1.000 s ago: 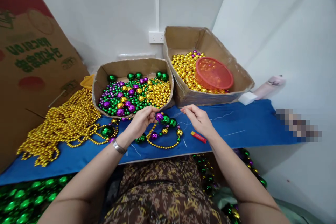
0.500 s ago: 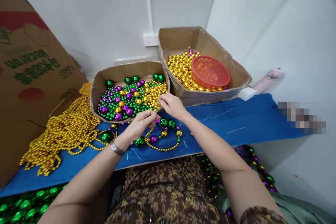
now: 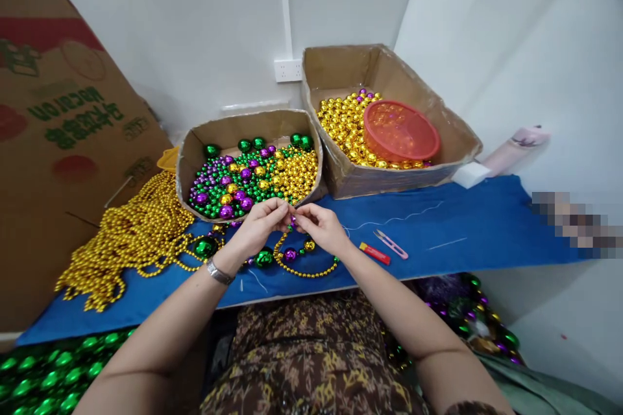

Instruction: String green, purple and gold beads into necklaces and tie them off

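Note:
My left hand (image 3: 261, 224) and my right hand (image 3: 321, 227) meet fingertip to fingertip over the blue cloth (image 3: 438, 233), both pinched on a purple bead at the end of a bead strand (image 3: 296, 259). The strand carries gold, purple and green beads and loops on the cloth below my hands. Just behind them sits a cardboard box (image 3: 195, 149) of mixed green, purple and gold beads. A thin white thread (image 3: 394, 219) trails right from my right hand.
A larger cardboard box (image 3: 457, 136) at the back right holds gold beads and an orange bowl (image 3: 402, 133). A heap of gold bead strings (image 3: 131, 233) lies on the left. Small snips (image 3: 390, 244) and a red lighter (image 3: 374, 253) lie right of my hands. Green bead strings (image 3: 43, 373) hang below.
My right hand came back from the mixed bead box to meet my left hand at the strand. Earlier it had been out to the right by the thread.

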### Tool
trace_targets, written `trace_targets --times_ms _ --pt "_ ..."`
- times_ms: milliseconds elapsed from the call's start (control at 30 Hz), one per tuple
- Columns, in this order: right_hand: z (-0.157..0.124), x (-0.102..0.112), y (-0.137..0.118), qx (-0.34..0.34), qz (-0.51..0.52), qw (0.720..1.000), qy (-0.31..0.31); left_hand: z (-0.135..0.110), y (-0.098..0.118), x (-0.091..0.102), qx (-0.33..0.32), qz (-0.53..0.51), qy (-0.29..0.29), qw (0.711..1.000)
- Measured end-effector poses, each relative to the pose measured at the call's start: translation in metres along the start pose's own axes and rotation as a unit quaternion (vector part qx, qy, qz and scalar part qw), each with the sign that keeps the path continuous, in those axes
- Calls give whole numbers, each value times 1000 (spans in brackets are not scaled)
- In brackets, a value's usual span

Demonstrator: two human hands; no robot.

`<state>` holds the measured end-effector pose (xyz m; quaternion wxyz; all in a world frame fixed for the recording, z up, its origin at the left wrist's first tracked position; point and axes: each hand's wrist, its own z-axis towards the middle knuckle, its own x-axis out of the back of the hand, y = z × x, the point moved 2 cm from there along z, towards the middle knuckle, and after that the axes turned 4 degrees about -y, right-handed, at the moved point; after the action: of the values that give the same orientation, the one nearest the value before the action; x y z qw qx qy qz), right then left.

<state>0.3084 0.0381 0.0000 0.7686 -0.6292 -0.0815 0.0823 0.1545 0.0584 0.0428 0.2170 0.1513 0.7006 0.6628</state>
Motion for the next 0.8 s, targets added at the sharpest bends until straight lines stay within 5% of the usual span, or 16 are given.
trace_targets --times_ms 167,467,667,800 --pt "-6 -10 9 -62 121 991 -5 1 0 8 -44 141 11 989" --pt "6 -27 21 -49 138 989 -28 -4 8 12 -160 393 33 905" --pt "12 -28 15 51 -55 997 -8 -10 13 9 -197 416 -8 887" --pt "11 -21 2 154 -205 963 81 -13 16 9 -235 428 19 872"
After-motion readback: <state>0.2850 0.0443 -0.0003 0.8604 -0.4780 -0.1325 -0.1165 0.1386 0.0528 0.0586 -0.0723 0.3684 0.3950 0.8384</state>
